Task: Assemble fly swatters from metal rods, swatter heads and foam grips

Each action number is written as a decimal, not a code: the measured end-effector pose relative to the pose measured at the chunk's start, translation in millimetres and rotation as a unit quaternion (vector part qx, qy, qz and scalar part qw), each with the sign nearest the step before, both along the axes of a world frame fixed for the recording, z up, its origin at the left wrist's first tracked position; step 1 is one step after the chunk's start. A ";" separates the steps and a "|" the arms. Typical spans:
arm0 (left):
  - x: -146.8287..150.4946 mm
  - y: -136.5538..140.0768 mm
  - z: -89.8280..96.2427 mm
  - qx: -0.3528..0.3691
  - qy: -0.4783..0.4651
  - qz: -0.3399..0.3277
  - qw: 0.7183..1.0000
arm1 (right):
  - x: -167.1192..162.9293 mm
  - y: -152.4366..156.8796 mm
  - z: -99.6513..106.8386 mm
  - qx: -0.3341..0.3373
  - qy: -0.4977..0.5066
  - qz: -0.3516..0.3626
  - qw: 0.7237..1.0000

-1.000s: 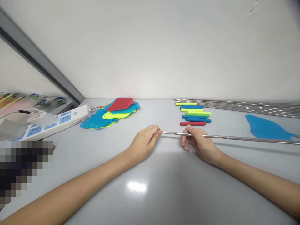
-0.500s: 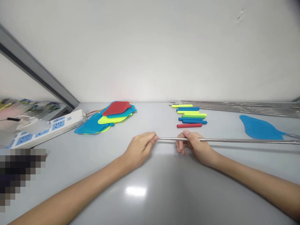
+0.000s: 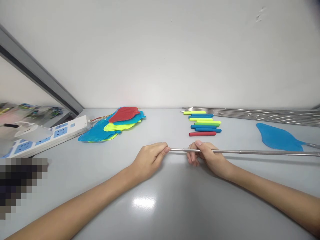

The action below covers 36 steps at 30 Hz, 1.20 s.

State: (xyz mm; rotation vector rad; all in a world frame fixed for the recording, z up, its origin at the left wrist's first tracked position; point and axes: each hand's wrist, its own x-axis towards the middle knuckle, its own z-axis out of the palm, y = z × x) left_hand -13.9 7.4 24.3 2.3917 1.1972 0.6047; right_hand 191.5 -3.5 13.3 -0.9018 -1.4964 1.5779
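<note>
Between both hands (image 3: 150, 158), seemingly pinched rod (image 3: 250, 152)

1. The rod (image 3: 250, 152) runs rightward from the grip, above the table (image 3: 160, 206).
2. Behind the grip lie the sleeves (image 3: 203, 124); behind them, spare rods (image 3: 262, 113).
3. Behind-left: mesh heads (image 3: 115, 125), then a power strip (image 3: 47, 135).

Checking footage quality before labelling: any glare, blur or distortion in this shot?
Head view: a lamp glare patch on the table between the forearms; the left edge is blurred and partly pixelated; wide-angle stretch at the edges. The left hand, right hand and metal rod look sharp.
</note>
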 end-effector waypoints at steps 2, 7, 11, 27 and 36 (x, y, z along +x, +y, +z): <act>0.3 0.0 0.2 0.001 0.000 -0.001 1.000 | 0.2 -0.5 -0.1 0.000 0.000 -0.001 1.000; 0.3 0.0 -0.5 0.003 0.000 -0.002 1.000 | 0.7 -1.0 0.1 -0.002 0.000 -0.002 1.000; 0.2 -0.3 -0.9 0.006 0.001 -0.003 1.000 | 0.2 -1.1 0.1 -0.005 0.001 -0.001 1.000; 0.3 -1.0 0.6 0.025 0.014 -0.010 1.000 | -0.8 -1.1 2.8 0.001 -0.022 0.007 1.000; 0.5 -1.5 0.9 0.020 0.015 -0.014 1.000 | -0.8 -1.7 3.1 0.015 -0.033 0.017 0.999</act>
